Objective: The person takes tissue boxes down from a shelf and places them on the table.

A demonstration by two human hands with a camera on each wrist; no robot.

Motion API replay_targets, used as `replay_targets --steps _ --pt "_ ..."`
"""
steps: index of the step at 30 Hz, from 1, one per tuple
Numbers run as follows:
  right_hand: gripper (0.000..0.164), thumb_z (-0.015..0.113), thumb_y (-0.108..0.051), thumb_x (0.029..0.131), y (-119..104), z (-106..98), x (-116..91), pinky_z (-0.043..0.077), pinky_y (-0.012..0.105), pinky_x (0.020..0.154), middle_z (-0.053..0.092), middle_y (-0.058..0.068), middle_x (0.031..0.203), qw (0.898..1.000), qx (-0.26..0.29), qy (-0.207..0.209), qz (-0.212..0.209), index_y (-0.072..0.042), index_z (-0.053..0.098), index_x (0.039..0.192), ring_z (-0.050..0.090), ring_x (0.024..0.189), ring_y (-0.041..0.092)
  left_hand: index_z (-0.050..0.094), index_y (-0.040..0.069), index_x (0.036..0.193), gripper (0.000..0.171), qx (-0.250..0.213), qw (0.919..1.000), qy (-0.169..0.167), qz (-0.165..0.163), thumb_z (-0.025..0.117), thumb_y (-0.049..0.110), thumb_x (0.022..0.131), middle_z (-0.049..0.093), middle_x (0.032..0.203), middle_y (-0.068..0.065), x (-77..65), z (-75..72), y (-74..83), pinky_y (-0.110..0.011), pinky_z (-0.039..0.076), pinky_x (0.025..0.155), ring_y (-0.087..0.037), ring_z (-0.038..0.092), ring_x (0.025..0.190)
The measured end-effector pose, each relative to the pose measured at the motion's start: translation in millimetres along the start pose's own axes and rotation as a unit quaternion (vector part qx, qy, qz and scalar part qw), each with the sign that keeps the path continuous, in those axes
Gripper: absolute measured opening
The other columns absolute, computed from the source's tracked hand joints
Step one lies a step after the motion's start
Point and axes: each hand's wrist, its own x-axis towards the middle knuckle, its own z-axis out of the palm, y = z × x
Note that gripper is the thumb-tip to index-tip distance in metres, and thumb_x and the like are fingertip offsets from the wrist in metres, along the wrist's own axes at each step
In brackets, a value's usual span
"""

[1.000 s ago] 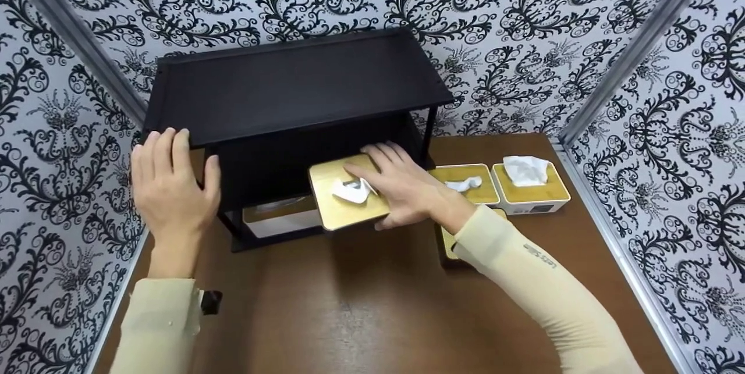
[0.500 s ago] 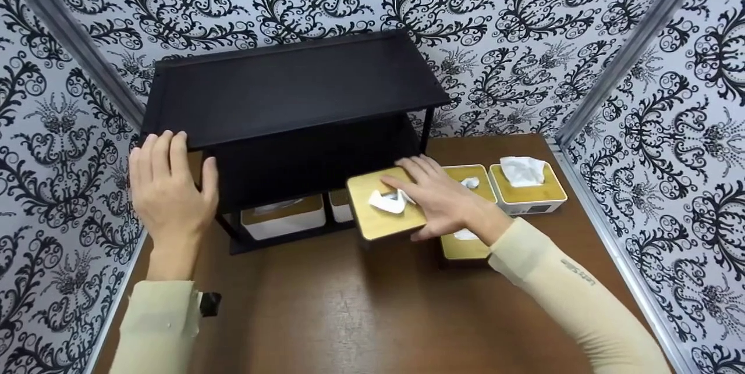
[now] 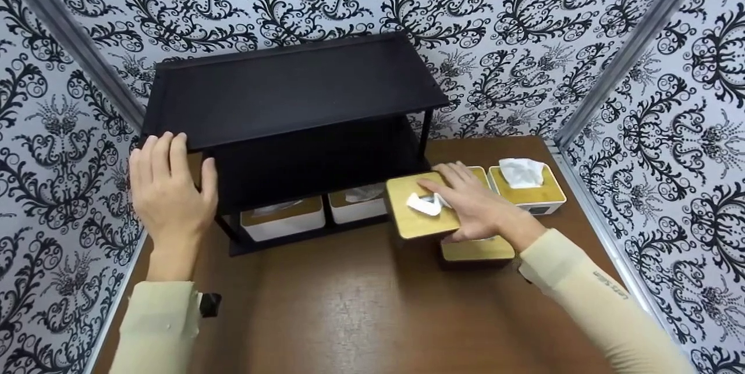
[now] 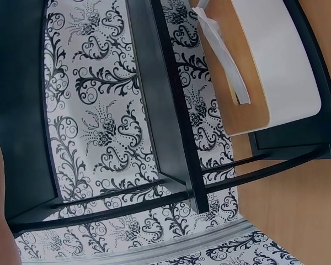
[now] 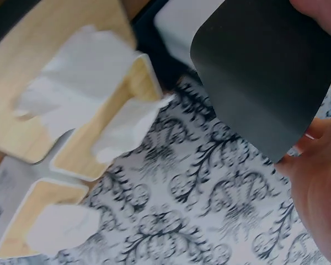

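Observation:
My right hand (image 3: 477, 202) grips a tissue box (image 3: 414, 224) with a wood-coloured lid and a white tissue poking from its slot, to the right of the black shelf rack (image 3: 297, 92). In the right wrist view this tissue box shows a dark grey surface (image 5: 259, 77), with my fingers along its edge. Partly under it in the head view is another wood-lidded tissue box (image 3: 477, 250) on the table. My left hand (image 3: 173, 188) lies with straight fingers on the rack's front left corner, thumb spread to the side.
Two white tissue boxes stand on the rack's low shelf, a left box (image 3: 285, 225) and a right box (image 3: 358, 208). At the table's back right, a white tissue box (image 3: 527, 195) stands beside another one half hidden by my right hand. Patterned walls enclose the brown table (image 3: 326, 310).
My right hand has carried the tissue box rightward, out from in front of the rack, uncovering the right box on the low shelf. The left hand has stayed on the rack's corner.

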Motion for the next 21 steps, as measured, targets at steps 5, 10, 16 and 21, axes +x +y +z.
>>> replay_targets --steps 5,10,16,21 --pt "0.122 0.088 -0.043 0.050 17.9 1.3 -18.7 0.012 0.059 0.122 0.030 0.019 0.151 0.999 0.001 -0.013 0.038 -0.022 0.027 0.153 0.028 0.141 0.039 0.057 0.003 0.129 0.051 -0.001 1.0000 0.007 0.004 0.047 0.040 0.095 0.058 0.132 -0.017 0.4 1.3 -0.3 -0.041 0.025 0.123 -0.036 0.047 0.130" --pt "0.125 0.091 -0.039 0.050 32.8 2.2 -39.9 0.012 0.062 0.121 0.026 0.024 0.154 0.997 0.013 -0.025 0.067 -0.019 0.026 0.154 0.026 0.142 0.043 0.056 0.003 0.129 0.051 -0.001 1.0000 0.005 0.005 0.047 0.040 0.095 0.058 0.133 -0.017 0.1 1.7 -0.7 -0.042 0.025 0.123 -0.036 0.047 0.131" --pt "0.126 0.093 -0.040 0.050 53.0 3.7 -65.1 0.014 0.066 0.119 0.020 0.025 0.156 0.993 0.031 -0.031 0.112 -0.021 0.024 0.155 0.021 0.143 0.046 0.056 0.003 0.130 0.052 0.001 1.0000 0.001 0.004 0.046 0.041 0.096 0.057 0.133 -0.017 0.2 0.3 -1.4 -0.042 0.025 0.123 -0.036 0.046 0.131" --pt "0.129 0.095 -0.035 0.045 76.0 6.2 -87.5 0.018 0.069 0.115 0.023 0.026 0.154 0.989 0.032 -0.012 0.142 -0.020 0.026 0.153 0.022 0.141 0.048 0.055 0.003 0.131 0.052 0.001 1.0000 -0.004 0.002 0.045 0.041 0.096 0.057 0.134 -0.017 -0.1 -0.2 -0.7 -0.042 0.025 0.123 -0.036 0.046 0.132"
